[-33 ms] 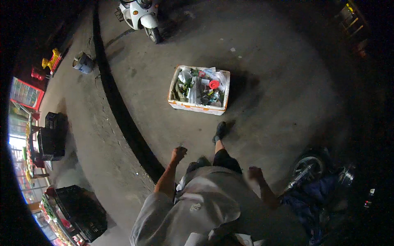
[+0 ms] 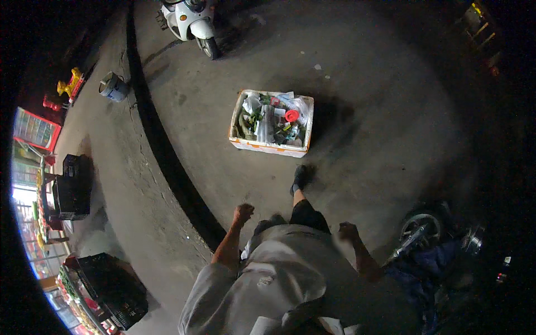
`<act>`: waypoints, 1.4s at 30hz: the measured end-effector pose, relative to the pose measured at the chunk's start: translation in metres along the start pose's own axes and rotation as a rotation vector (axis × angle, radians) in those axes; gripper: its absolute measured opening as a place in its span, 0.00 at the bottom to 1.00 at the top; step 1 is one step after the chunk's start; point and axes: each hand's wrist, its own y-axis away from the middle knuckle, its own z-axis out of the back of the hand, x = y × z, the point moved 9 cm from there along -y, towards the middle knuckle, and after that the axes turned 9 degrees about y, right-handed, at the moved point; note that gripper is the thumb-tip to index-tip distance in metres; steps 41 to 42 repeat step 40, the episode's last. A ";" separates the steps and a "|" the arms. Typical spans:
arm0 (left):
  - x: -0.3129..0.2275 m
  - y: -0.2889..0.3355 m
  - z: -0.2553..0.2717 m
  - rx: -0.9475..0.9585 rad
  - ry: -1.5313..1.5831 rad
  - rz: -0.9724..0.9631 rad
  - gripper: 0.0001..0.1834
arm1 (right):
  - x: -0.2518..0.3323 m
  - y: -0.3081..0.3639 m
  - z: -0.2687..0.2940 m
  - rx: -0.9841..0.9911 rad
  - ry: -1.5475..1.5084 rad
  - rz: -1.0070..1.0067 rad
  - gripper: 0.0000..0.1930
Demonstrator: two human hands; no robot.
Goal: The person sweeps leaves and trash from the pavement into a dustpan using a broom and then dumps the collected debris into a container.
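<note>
My left hand (image 2: 244,213) hangs at my left side, fingers curled in, with nothing visible in it. On the other side my right hand (image 2: 348,232) is closed as well; it is in shade, and nothing shows in its fingers. Neither hand touches anything. On the ground ahead of my feet stands a white foam box (image 2: 268,148) with orange marks, apart from both hands. Mixed rubbish fills it: green leaves, pale plastic bags, a grey-white wrapped bundle (image 2: 266,124) and a round red lid-like piece (image 2: 291,115).
A white scooter (image 2: 202,28) stands far ahead. Along my left runs a kerb with a dark strip (image 2: 162,151), a bucket (image 2: 114,87) beyond it. Black crates (image 2: 109,285) and lit shop stands line the left. At the right rear is a two-wheeler's wheel (image 2: 420,230) with a dark blue cover (image 2: 419,273).
</note>
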 end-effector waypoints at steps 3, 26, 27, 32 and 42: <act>0.053 0.016 0.001 -0.032 -0.006 0.457 0.09 | 0.062 -0.080 0.047 -0.110 0.064 0.204 0.14; -0.078 -0.398 0.130 -0.170 -0.303 0.023 0.14 | 0.344 -0.474 0.035 -0.226 0.754 0.255 0.24; -0.124 -0.435 0.109 -0.140 -0.486 -0.015 0.13 | 0.323 -0.489 0.044 -0.288 0.857 0.208 0.27; -0.088 -0.531 0.183 -0.351 -0.556 -0.086 0.23 | 0.342 -0.574 0.004 -0.166 0.651 -0.059 0.44; 0.042 -0.716 0.205 -0.081 -0.301 0.082 0.34 | 0.279 -0.707 0.006 -0.203 0.192 -0.125 0.47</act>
